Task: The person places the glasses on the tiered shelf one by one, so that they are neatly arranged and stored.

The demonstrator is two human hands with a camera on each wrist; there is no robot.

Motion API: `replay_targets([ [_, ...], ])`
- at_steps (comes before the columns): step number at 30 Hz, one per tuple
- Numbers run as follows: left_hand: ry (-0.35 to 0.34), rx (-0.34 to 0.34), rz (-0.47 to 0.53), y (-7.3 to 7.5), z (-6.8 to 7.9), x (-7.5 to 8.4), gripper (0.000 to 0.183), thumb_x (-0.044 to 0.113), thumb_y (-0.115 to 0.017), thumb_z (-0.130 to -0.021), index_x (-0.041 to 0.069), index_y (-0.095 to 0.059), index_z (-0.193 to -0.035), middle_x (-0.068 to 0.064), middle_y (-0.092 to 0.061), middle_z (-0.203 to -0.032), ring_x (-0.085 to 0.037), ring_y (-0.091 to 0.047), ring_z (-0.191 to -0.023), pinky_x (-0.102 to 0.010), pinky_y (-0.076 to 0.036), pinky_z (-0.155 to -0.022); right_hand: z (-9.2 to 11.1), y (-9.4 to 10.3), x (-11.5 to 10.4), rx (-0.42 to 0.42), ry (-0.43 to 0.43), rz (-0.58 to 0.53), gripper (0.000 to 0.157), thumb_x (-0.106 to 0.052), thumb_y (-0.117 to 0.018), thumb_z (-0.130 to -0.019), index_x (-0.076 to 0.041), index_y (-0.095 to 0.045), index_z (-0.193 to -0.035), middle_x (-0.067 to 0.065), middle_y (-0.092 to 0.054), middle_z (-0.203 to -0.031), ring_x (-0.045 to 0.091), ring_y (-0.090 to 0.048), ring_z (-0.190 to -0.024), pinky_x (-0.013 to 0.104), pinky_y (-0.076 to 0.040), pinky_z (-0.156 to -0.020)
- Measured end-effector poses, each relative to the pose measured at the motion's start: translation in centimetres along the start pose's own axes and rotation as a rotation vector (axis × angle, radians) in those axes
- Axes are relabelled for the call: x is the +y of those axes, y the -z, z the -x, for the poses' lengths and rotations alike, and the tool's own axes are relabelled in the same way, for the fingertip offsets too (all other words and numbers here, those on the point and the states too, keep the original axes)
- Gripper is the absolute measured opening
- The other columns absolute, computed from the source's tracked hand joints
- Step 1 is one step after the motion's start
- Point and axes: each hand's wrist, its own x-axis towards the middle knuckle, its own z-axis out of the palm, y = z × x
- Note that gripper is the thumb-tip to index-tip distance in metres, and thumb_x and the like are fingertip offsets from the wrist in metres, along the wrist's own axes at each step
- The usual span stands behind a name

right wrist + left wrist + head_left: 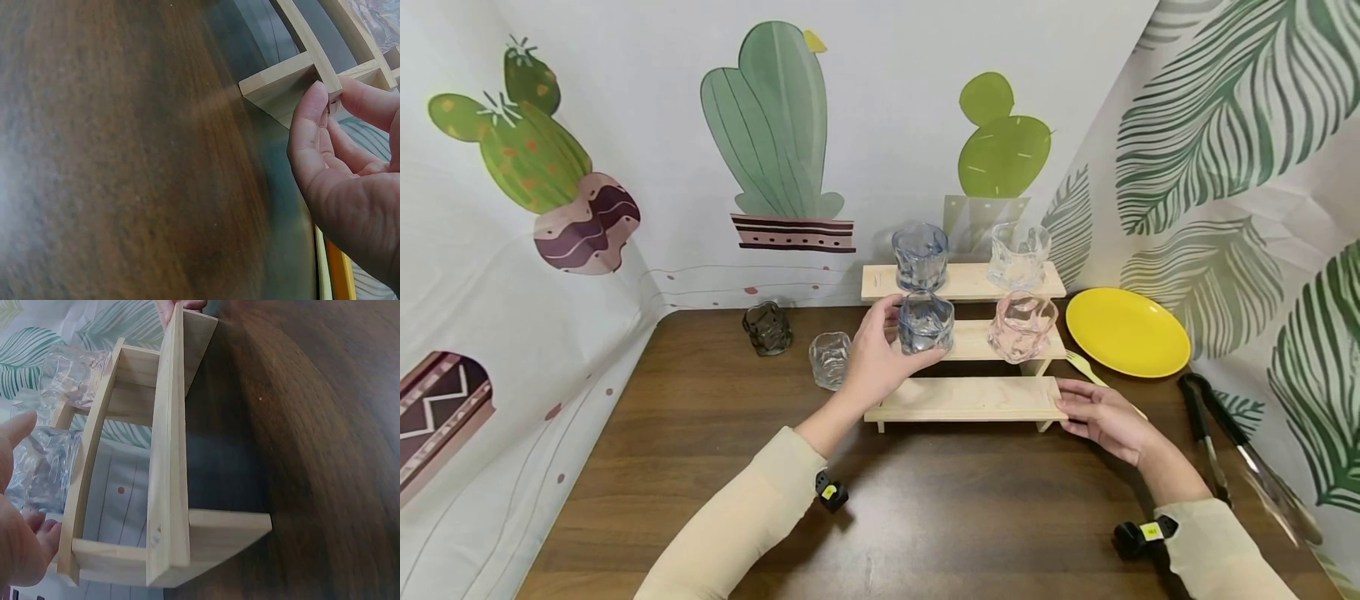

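A three-tier wooden display stand point(966, 398) stands on the table. My left hand point(880, 350) is around a blue-tinted glass point(927, 323) at the left of the middle tier, thumb across its front low down and fingers at its left side. The glass sits upright on the tier; in the left wrist view the thumb point(19, 428) overlaps it. My right hand point(350, 150) pinches the right end of the lowest tier between thumb and fingers. A pink glass point(1022, 327) shares the middle tier. On the top tier stand another blue glass point(921, 258) and a clear glass point(1018, 257).
Left of the stand are a dark grey glass point(767, 327) and a clear tumbler point(830, 361), partly behind the left hand. To the right lie a yellow plate point(1127, 332), a pale yellow fork point(1084, 365) and black-handled tongs point(1225, 425). Printed cloth hangs behind.
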Motion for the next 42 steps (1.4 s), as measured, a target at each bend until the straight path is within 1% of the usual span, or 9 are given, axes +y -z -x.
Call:
replay_targets([
  [5, -0.048, 0.002, 0.038, 1.2, 0.9, -0.7, 0.093, 0.038, -0.097, -0.074, 0.019, -0.046, -0.150, -0.004, -0.057, -0.130, -0.018, -0.056, -0.121, -0.033, -0.050, -0.104, 0.1, 0.0, 0.0, -0.006, 0.010, 0.004, 0.034, 0.000, -0.059, -0.103, -0.008, -0.051, -0.136, 0.001, -0.068, -0.114, 0.014, -0.068, -0.096, 0.028, -0.059, -0.081],
  [9, -0.105, 0.023, 0.050, 2.4, 1.7, -1.2, 0.087, 0.034, -0.095, -0.076, 0.014, -0.050, -0.148, -0.004, -0.058, -0.134, -0.017, -0.055, -0.124, -0.034, -0.051, -0.104, 0.1, 0.0, 0.0, 0.004, 0.004, 0.002, 0.032, -0.001, -0.060, -0.103, -0.011, -0.053, -0.133, 0.001, -0.068, -0.113, 0.014, -0.068, -0.095, 0.028, -0.059, -0.081],
  [13, -0.171, 0.064, 0.047, 3.8, 2.3, -1.9, 0.078, 0.029, -0.095, -0.077, 0.010, -0.055, -0.141, -0.005, -0.061, -0.133, -0.020, -0.058, -0.121, -0.040, -0.052, -0.102, 0.1, 0.0, 0.0, 0.009, 0.000, 0.002, 0.033, -0.001, -0.060, -0.103, -0.012, -0.053, -0.134, 0.001, -0.068, -0.114, 0.014, -0.068, -0.096, 0.029, -0.059, -0.082],
  [17, -0.188, 0.111, 0.041, 5.2, 2.7, -3.1, 0.074, 0.022, -0.096, -0.075, 0.010, -0.058, -0.137, -0.009, -0.064, -0.130, -0.025, -0.060, -0.117, -0.047, -0.051, -0.100, 0.1, 0.1, 0.0, -0.002, 0.007, -0.005, 0.030, 0.000, -0.059, -0.104, -0.016, -0.056, -0.130, 0.001, -0.068, -0.114, 0.015, -0.068, -0.096, 0.029, -0.059, -0.083],
  [22, -0.162, 0.150, 0.032, 6.8, 3.2, -5.0, 0.074, 0.015, -0.095, -0.072, 0.015, -0.060, -0.138, -0.006, -0.062, -0.133, -0.028, -0.059, -0.118, -0.052, -0.048, -0.101, 0.1, 0.0, -0.1, -0.019, 0.027, 0.001, 0.033, -0.001, -0.058, -0.104, -0.012, -0.054, -0.134, 0.001, -0.068, -0.114, 0.014, -0.068, -0.097, 0.028, -0.059, -0.082],
  [27, -0.106, 0.136, -0.027, 7.5, 3.6, -7.1, 0.084, 0.014, -0.095, -0.070, 0.020, -0.056, -0.143, -0.001, -0.050, -0.149, -0.023, -0.048, -0.134, -0.053, -0.042, -0.107, 0.0, -0.1, -0.1, -0.006, 0.010, 0.007, 0.033, -0.001, -0.059, -0.104, -0.010, -0.052, -0.135, 0.001, -0.068, -0.113, 0.014, -0.068, -0.096, 0.029, -0.059, -0.082],
  [33, 0.027, 0.102, -0.059, 7.3, 3.8, -9.2, 0.099, 0.018, -0.097, -0.069, 0.022, -0.046, -0.153, -0.003, -0.037, -0.159, -0.029, -0.040, -0.142, -0.055, -0.038, -0.111, 0.0, -0.1, 0.0, -0.005, 0.011, 0.006, 0.042, -0.001, -0.059, -0.104, -0.002, -0.046, -0.144, 0.002, -0.068, -0.114, 0.014, -0.068, -0.096, 0.029, -0.059, -0.082],
  [38, 0.104, 0.074, -0.051, 6.9, 3.7, -10.5, 0.105, 0.021, -0.097, -0.070, 0.021, -0.039, -0.157, -0.013, -0.041, -0.154, -0.037, -0.045, -0.135, -0.057, -0.040, -0.109, 0.0, -0.2, 0.1, 0.004, 0.004, 0.003, 0.035, -0.001, -0.060, -0.103, -0.009, -0.052, -0.137, 0.002, -0.069, -0.114, 0.015, -0.068, -0.096, 0.029, -0.059, -0.082],
  [42, 0.158, 0.047, -0.010, 6.5, 3.6, -11.3, 0.110, 0.021, -0.098, -0.070, 0.019, -0.034, -0.159, -0.019, -0.043, -0.154, -0.038, -0.048, -0.134, -0.056, -0.040, -0.110, 0.1, -0.2, 0.1, 0.003, 0.004, 0.005, 0.033, -0.001, -0.060, -0.103, -0.011, -0.054, -0.134, 0.001, -0.069, -0.114, 0.015, -0.068, -0.097, 0.029, -0.059, -0.083],
])
